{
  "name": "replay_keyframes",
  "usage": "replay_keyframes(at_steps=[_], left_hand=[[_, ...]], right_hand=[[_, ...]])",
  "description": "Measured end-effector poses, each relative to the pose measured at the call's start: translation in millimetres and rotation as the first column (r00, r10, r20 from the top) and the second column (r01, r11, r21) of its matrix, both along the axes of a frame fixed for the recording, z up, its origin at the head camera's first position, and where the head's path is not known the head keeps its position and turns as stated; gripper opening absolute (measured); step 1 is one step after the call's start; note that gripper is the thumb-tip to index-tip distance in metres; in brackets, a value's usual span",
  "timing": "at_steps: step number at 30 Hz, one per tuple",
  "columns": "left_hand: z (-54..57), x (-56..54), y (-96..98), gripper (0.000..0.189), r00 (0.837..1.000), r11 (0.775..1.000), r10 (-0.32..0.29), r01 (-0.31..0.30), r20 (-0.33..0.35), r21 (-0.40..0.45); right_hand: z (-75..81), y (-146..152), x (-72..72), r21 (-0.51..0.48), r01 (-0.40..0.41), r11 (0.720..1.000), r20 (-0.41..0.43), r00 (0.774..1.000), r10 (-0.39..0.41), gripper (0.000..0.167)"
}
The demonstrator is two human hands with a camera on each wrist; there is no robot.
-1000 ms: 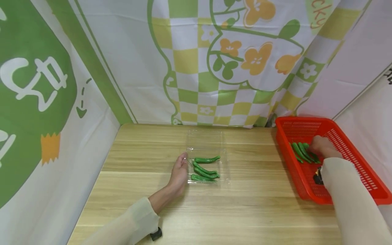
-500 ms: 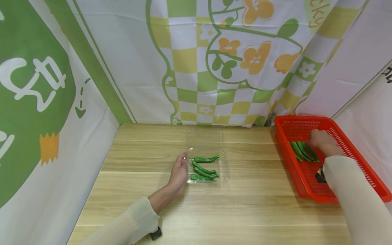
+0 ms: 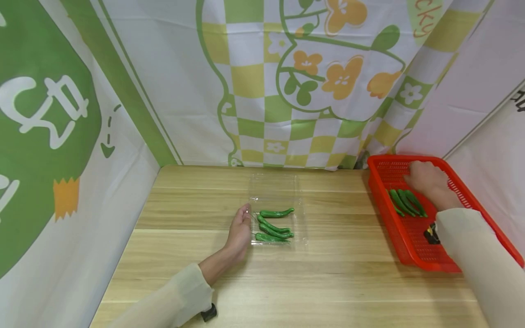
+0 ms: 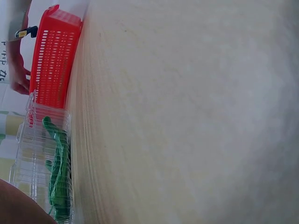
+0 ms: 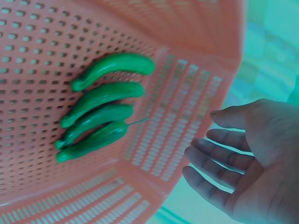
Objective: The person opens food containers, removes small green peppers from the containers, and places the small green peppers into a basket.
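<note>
My left hand [image 3: 239, 234] holds the left edge of a clear plastic clamshell box [image 3: 301, 223], whose lid [image 3: 274, 187] stands open toward the back. Several green chili peppers [image 3: 277, 213] lie inside it, one apart from the others; the left wrist view shows these green peppers [image 4: 59, 172] through the clear wall. Over the far part of a red basket [image 3: 404, 246] hovers my right hand [image 3: 428, 182]. In the right wrist view this right hand [image 5: 247, 158] holds nothing, its fingers loosely bent. Several green peppers [image 5: 107, 88] lie side by side on the basket floor.
A wooden table [image 3: 180, 200] carries both containers, with the basket at its right side. A printed curtain [image 3: 250, 91] hangs behind the table's back edge, and white and green cloth walls stand left and right.
My right hand has risen from the peppers in the basket and moved toward its far side, uncovering them. The left hand and the box have stayed put.
</note>
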State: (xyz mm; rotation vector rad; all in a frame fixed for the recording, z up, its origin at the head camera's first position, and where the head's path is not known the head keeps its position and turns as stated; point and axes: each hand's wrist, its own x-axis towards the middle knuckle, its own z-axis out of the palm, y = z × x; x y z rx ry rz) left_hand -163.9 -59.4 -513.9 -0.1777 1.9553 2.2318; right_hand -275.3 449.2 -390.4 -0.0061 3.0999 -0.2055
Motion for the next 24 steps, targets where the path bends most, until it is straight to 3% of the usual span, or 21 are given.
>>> replay_keyframes(at_steps=[15,24], left_hand=[[-0.6,-0.6,1.9,0.052,1.000,1.000,0.008,-0.008,-0.016,0.014],[0.8,0.8,1.2,0.053,1.000,1.000,0.010,-0.010,-0.008,0.013]], right_hand=[[19.4,-54.2,6.2,0.050,-0.085,0.995,-0.113,0.989,0.091,0.021],[21.9,-101.6,17.6,0.081,-0.184,0.980,-0.223,0.955,0.197,0.018]])
